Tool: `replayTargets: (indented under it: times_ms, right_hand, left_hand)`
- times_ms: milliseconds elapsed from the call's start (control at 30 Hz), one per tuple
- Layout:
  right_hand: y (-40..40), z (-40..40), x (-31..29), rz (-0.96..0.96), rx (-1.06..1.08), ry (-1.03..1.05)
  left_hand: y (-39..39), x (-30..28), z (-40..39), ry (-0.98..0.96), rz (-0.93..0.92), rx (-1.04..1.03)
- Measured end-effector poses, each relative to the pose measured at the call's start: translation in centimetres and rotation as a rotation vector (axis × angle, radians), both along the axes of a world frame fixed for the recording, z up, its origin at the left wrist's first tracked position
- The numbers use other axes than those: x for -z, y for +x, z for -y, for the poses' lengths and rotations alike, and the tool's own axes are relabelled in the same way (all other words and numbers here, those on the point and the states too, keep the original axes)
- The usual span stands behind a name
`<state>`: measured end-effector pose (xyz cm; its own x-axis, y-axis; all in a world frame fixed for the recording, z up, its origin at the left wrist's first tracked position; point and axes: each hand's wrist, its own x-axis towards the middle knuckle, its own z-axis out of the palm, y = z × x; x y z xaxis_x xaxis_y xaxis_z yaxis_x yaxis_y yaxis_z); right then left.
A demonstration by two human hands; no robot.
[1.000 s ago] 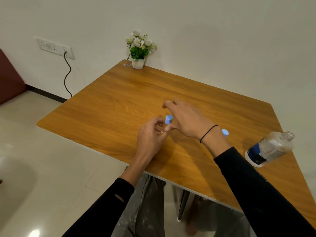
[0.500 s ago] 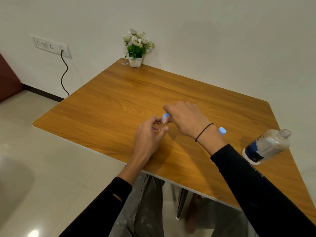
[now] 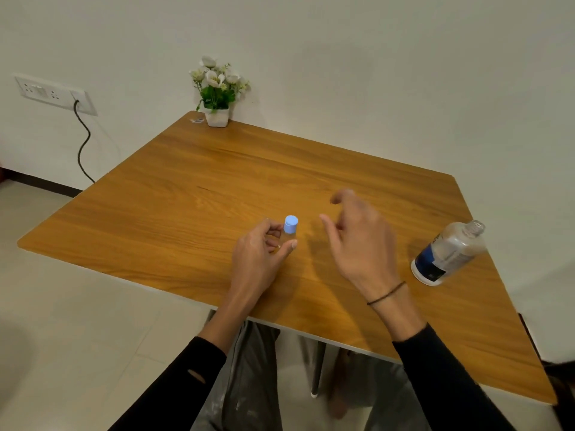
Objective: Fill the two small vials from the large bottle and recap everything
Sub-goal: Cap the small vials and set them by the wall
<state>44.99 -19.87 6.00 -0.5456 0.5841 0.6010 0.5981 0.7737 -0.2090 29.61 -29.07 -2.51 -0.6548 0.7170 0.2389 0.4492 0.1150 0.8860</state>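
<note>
Head view: 1 camera, looking down on a wooden table (image 3: 193, 194).
Vial: a small clear vial (image 3: 290, 227) with a light blue cap (image 3: 291, 221) on top. It stands upright near the middle of the table, and the glass body under the cap is mostly hidden by the fingers.
Left hand: the left hand (image 3: 259, 255) holds the vial, fingers curled at its left side and the thumb stretched along its front, low down.
Right hand: the right hand (image 3: 361, 241) is above the table, to the right of the vial and apart from it. The fingers are loosely bent and blurred, and they hold nothing. A thin black band is on the wrist.
Bottle: a large clear bottle (image 3: 448, 253) with a dark blue label near its base stands at the right edge of the table. No cap is on its threaded neck.
Other: a flower pot (image 3: 217, 115) at the far corner; a socket (image 3: 53, 94) with a black cable (image 3: 81, 141) on the wall.
</note>
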Motion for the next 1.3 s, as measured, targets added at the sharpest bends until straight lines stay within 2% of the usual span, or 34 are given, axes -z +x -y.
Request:
replayTargets:
  times_ms: [67,100,300,467,633,767,900,1033,1300]
  right_hand:
    - [2.5,0.3,0.5,-0.25,0.141,-0.138]
    - [3.5,0.4,1.0,-0.312,0.189,-0.202]
    - [4.3,-0.2,4.8,-0.176,0.305,-0.606]
    - [3.6,-1.9,4.9,-0.204,0.27,-0.49]
    - [4.8,-4.6,0.4,-0.254,0.182,-0.378]
    - [6.5,-9.3,-5.3,-0.302,0.142,-0.328]
    - [9.0,-17.9,-9.2,-0.326,0.137,-0.31]
    - [10.4,-27.9,-7.5,-0.336,0.175,-0.417]
    - [7.5,-41.8,0.8,-0.326,0.311,-0.5]
  left_hand:
    - [0.4,0.0,-0.3,-0.011,-0.007,0.013]
    - [0.6,0.0,-0.5,-0.014,-0.01,0.022]
    - [2.7,-0.7,-2.1,-0.009,-0.022,0.081]
    - [3.7,-1.7,-3.1,0.021,-0.027,0.117]
    - [4.1,-5.2,-6.5,0.109,-0.024,0.198]
    - [4.0,-10.2,-12.3,0.153,-0.116,0.332]
    - [4.1,-14.4,-21.4,0.176,-0.171,0.397]
    - [6.1,-14.2,-31.8,0.097,-0.178,0.436]
    - [8.9,-6.7,-47.8,-0.007,-0.128,0.37]
